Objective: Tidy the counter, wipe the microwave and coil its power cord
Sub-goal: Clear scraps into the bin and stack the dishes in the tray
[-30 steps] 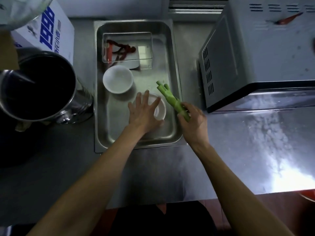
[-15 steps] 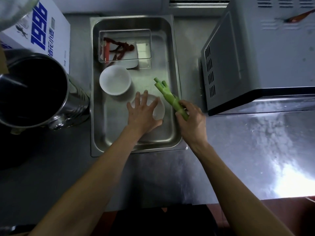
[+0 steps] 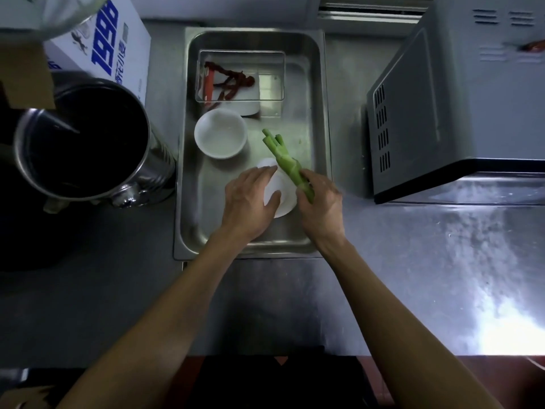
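A steel tray (image 3: 321, 143) sits on the counter left of the grey microwave (image 3: 460, 101). In the tray, my left hand (image 3: 250, 199) grips a small white bowl (image 3: 283, 199), thumb on its near side and fingers over its far rim. My right hand (image 3: 320, 202) holds a green vegetable stalk (image 3: 284, 156) by its base, the stalk pointing away over the bowl. A second white bowl (image 3: 220, 137) stands further back in the tray. No power cord shows.
A clear box (image 3: 271, 84) with red dried chillies sits at the tray's back. A big steel pot (image 3: 88, 140) and a white carton (image 3: 118, 45) stand at left. A red chilli (image 3: 533, 45) lies on the microwave. Bare counter (image 3: 427, 276) spreads at right.
My left hand has gone from lying flat on the small bowl to gripping it at its left side. My right hand has brought the stalk left, over the bowl.
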`<state>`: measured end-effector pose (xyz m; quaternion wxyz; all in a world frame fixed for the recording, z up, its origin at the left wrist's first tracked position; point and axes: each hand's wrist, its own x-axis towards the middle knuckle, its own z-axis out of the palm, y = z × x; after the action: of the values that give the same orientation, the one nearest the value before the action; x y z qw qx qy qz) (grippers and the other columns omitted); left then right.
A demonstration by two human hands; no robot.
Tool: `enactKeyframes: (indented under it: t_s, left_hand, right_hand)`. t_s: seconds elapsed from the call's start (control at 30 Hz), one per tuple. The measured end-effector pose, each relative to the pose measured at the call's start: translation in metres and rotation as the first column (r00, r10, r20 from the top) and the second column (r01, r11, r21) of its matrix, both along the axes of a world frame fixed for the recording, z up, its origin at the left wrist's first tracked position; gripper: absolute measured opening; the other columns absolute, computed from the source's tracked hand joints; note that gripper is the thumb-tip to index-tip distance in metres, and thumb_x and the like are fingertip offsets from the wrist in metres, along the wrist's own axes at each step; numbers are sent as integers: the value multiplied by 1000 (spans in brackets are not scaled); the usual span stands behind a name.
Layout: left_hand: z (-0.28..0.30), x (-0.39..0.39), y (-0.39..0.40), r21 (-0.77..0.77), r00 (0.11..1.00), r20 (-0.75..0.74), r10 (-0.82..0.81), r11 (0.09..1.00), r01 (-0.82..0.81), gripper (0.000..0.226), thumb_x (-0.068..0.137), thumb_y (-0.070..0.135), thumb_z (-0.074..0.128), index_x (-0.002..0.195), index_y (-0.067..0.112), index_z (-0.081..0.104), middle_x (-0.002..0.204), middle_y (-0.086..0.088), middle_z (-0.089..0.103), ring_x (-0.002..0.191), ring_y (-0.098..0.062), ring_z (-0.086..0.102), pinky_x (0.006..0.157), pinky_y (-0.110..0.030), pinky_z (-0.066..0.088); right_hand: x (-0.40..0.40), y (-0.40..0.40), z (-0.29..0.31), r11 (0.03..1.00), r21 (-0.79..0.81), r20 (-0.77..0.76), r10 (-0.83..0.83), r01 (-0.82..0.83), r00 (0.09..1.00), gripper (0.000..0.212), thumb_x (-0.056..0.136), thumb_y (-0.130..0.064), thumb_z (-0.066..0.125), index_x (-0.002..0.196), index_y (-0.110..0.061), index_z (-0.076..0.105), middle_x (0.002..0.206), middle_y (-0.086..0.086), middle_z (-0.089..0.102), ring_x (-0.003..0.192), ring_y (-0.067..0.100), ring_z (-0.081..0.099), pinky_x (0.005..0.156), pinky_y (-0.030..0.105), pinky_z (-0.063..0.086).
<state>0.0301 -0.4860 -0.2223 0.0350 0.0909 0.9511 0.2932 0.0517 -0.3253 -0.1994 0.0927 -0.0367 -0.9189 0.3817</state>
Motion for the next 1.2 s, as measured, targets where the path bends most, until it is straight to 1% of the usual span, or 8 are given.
enactKeyframes:
  t_s: [0.1, 0.2, 0.3, 0.4, 0.53, 0.73, 0.83, 1.2]
  left_hand:
    - [4, 5, -4, 98, 999, 33, 6, 995, -9, 53, 92, 25, 62, 143, 17, 50, 138, -5, 59, 127, -27, 52, 105, -51, 42]
    - [-2, 6, -9, 101, 998, 55, -24, 995, 18, 54, 92, 20, 61, 144, 17, 49, 140, -4, 58, 128, -25, 51, 104, -50, 43]
    - [-9, 4, -14, 52, 995, 87, -56, 997, 52, 55, 92, 18, 59, 146, 17, 48, 146, -3, 52, 132, -25, 47, 104, -50, 43]
    - [-17, 0, -18, -53, 989, 99, -108, 992, 114, 59, 89, 18, 58, 146, 23, 46, 151, 2, 45, 136, -24, 39, 103, -49, 43]
    - [-19, -3, -17, -151, 981, 126, -149, 974, 168, 66, 85, 17, 58, 149, 26, 42, 156, 6, 37, 143, -23, 27, 105, -45, 33]
    - [-16, -10, -14, -223, 970, 163, -180, 951, 214, 65, 88, 20, 58, 150, 25, 40, 157, 3, 36, 146, -29, 26, 105, -49, 31]
    - [-17, -10, -16, -265, 968, 170, -185, 937, 226, 64, 89, 25, 58, 150, 26, 38, 158, 3, 36, 146, -29, 27, 105, -50, 31]
    - [7, -3, -19, -325, 980, 107, -167, 926, 193, 52, 94, 38, 56, 143, 24, 46, 149, -2, 47, 138, -27, 39, 103, -51, 36]
  right_hand:
    - [-3, -11, -13, 1000, -11, 74, 16, -16, 997, 38, 87, 4, 56, 123, -4, 64, 99, 13, 67, 87, 29, 61, 75, 39, 54]
    - [-3, -20, -21, 999, -4, 109, 48, -48, 993, 43, 90, 2, 54, 131, -8, 59, 99, 11, 65, 86, 27, 60, 77, 42, 56]
    - [-2, -28, -24, 998, -10, 102, 55, -55, 993, 42, 90, 4, 55, 131, -5, 58, 103, 13, 66, 93, 27, 62, 85, 43, 56]
    - [-2, -33, -29, 996, -2, 87, 84, -84, 993, 35, 86, 8, 53, 120, 2, 61, 98, 17, 66, 88, 32, 63, 82, 50, 55]
    - [-4, -33, -35, 997, 13, 95, 73, -74, 993, 32, 87, 8, 56, 118, 2, 63, 96, 17, 67, 86, 30, 63, 80, 42, 55]
    - [-6, -32, -42, 998, 12, 137, 61, -63, 989, 24, 93, -5, 58, 116, -2, 65, 95, 14, 67, 82, 27, 63, 76, 41, 55]
    - [-5, -32, -42, 997, 16, 133, 68, -71, 989, 26, 93, -5, 58, 118, -1, 65, 98, 15, 68, 84, 27, 64, 78, 38, 55]
    - [-1, -24, -15, 986, 141, 124, 75, -92, 989, 30, 88, -7, 62, 116, -1, 68, 108, 16, 70, 98, 36, 65, 90, 46, 53]
